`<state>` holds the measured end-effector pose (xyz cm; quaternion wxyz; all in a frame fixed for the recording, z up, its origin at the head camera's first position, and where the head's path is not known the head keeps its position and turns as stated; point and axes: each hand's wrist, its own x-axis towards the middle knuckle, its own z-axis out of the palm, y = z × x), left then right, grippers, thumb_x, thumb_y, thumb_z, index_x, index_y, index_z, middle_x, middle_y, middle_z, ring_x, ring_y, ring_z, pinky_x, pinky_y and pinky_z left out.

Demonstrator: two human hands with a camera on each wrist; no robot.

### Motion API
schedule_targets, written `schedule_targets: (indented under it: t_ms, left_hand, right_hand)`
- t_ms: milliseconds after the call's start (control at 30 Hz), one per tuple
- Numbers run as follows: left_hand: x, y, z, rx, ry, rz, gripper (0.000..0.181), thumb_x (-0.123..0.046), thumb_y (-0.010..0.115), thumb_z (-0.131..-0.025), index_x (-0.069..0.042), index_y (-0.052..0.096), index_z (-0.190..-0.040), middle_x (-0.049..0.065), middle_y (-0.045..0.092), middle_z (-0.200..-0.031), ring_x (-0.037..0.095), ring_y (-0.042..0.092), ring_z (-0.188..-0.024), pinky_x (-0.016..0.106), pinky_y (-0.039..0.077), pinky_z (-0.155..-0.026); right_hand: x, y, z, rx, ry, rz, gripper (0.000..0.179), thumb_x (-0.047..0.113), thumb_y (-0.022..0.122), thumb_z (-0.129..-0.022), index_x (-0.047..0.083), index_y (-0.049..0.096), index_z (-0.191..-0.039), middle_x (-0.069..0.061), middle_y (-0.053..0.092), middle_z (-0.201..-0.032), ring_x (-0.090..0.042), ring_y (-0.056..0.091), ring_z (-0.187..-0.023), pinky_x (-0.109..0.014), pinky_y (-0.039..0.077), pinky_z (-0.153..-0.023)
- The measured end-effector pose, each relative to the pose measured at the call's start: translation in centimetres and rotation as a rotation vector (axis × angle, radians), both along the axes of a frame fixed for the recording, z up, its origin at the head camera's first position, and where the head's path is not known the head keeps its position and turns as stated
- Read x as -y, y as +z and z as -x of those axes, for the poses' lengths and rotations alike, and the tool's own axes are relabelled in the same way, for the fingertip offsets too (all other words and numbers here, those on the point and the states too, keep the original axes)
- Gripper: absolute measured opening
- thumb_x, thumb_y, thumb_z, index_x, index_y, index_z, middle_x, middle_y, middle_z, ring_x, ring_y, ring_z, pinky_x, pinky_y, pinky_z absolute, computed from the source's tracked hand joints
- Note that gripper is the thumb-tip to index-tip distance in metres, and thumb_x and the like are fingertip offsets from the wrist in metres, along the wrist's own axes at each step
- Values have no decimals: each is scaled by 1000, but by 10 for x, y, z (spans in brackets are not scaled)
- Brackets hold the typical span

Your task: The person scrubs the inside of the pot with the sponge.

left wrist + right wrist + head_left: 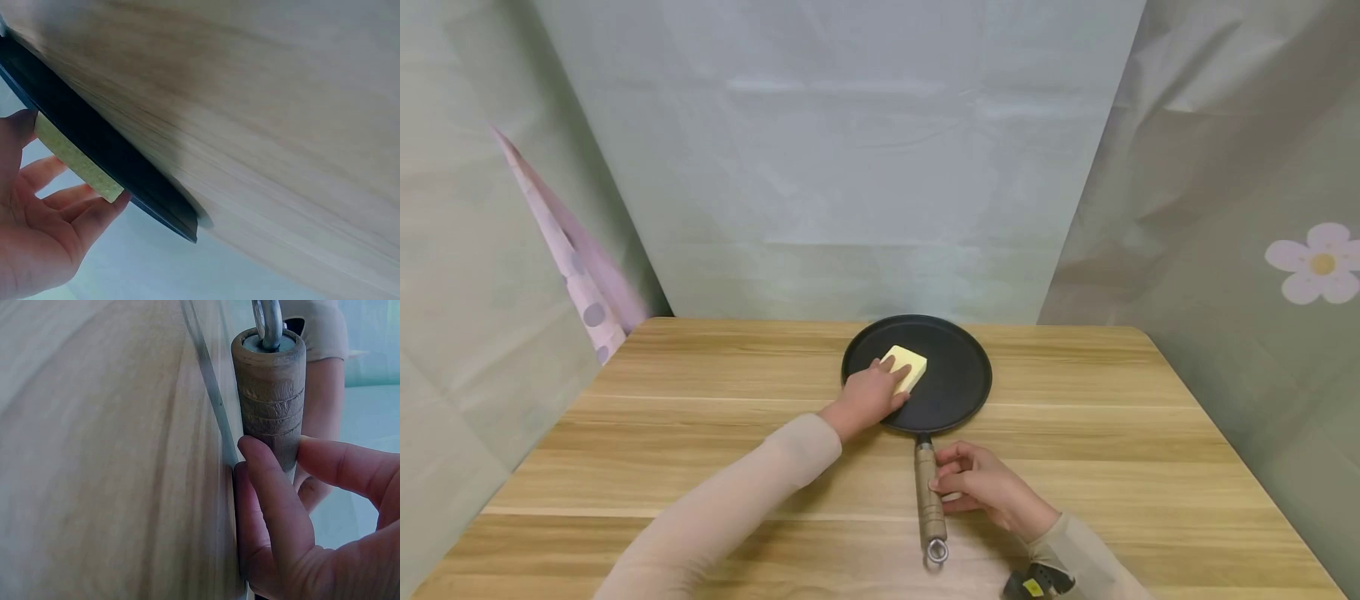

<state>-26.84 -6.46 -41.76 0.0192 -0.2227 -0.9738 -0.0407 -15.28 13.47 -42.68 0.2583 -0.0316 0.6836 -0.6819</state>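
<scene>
A flat black frying pan (955,375) lies on the wooden table, its wooden handle (928,483) pointing toward me. On the left half of its cooking surface my left hand (868,396) grips a pale yellow sponge (910,360), with the fingers spread over it. The left wrist view shows the sponge (78,159) held flat against the pan (112,144) between thumb and fingers. From the right side, my right hand (988,492) pinches the handle. In the right wrist view the thumb and fingertips sit on opposite sides of the handle (272,400), below its metal hanging ring (269,322).
The wooden table (1112,433) extends to both sides of the pan, whose far rim lies close to the back edge. A grey curtain (850,167) hangs right behind. A black wrist device (1037,582) is on the right forearm.
</scene>
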Motion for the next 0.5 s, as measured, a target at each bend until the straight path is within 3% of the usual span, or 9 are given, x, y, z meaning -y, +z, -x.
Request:
schedule_targets:
  t_ms: [500]
  left_hand:
    - [-28, 1, 15, 44, 113, 11, 53, -40, 56, -96, -21, 47, -144, 13, 41, -149, 36, 43, -132, 47, 53, -82]
  right_hand:
    - [-2, 0, -2, -7, 5, -1, 42, 0, 66, -83, -10, 45, -119, -9, 56, -92, -17, 61, -78, -40, 57, -72]
